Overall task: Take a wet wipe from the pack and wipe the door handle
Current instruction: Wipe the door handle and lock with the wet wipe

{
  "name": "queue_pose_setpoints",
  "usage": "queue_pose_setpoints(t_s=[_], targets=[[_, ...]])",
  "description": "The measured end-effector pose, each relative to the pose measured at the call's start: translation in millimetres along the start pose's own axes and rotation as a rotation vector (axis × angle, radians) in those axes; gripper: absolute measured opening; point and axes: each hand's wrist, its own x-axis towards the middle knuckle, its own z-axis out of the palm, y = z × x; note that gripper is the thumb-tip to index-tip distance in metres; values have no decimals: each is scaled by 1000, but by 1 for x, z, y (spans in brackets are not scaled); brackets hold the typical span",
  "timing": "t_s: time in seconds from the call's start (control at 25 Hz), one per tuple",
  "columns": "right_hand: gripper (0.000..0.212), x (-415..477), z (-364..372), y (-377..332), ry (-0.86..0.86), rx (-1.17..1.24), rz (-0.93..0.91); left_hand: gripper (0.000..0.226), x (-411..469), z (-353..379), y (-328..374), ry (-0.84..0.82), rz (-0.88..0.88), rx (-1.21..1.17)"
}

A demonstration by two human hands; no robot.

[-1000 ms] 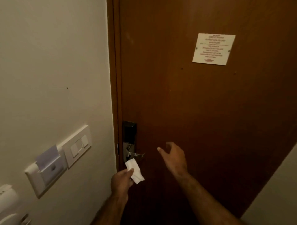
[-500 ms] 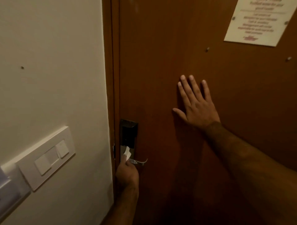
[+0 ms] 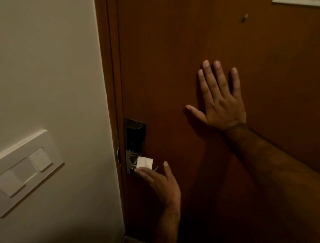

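A folded white wet wipe [image 3: 145, 162] lies over the metal lever door handle [image 3: 155, 168], whose tip sticks out to the right of it. My left hand [image 3: 161, 182] presses the wipe against the handle with its fingers, thumb raised to the right. The handle sits at the bottom of a dark lock plate [image 3: 134, 137] on the brown wooden door [image 3: 173, 60]. My right hand [image 3: 220, 98] rests flat on the door, fingers spread, above and to the right of the handle. The wipe pack is out of sight.
A white switch panel [image 3: 26, 166] is mounted on the cream wall [image 3: 52, 60] left of the door frame. The lower edge of a white notice [image 3: 296, 2] shows at the door's top right, with a small screw below it.
The camera has come closer to the door. My left hand has shifted right along the handle, the wipe now spread over the lever. My right hand stays flat on the door.
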Motion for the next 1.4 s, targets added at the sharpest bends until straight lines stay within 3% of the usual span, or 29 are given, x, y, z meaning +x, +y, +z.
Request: queue_pose_setpoints(t_s=[0.2,0.52,0.8,0.92,1.04,1.2,1.28,1.4], targets=[[98,0,-1,-1,9,14,-8,90,47,-15,2,138,27,39],[99,1,-5,0,-34,72,-12,108,-4,35,-17,31,-45,-65],[101,1,-6,0,-43,65,-13,90,52,-14,6,148,-29,-164],[102,1,-6,0,-46,61,-13,87,40,-15,3,112,36,-18],[102,1,-7,1,-46,66,-8,99,5,-8,-19,21,131,286],[102,2,-6,0,-51,64,-9,99,-8,-16,-51,-69,373,662],[102,1,-6,0,-53,65,-6,99,3,-30,-54,-45,434,725],[103,1,-5,-1,-50,65,-3,101,37,-48,-43,-11,349,644]])
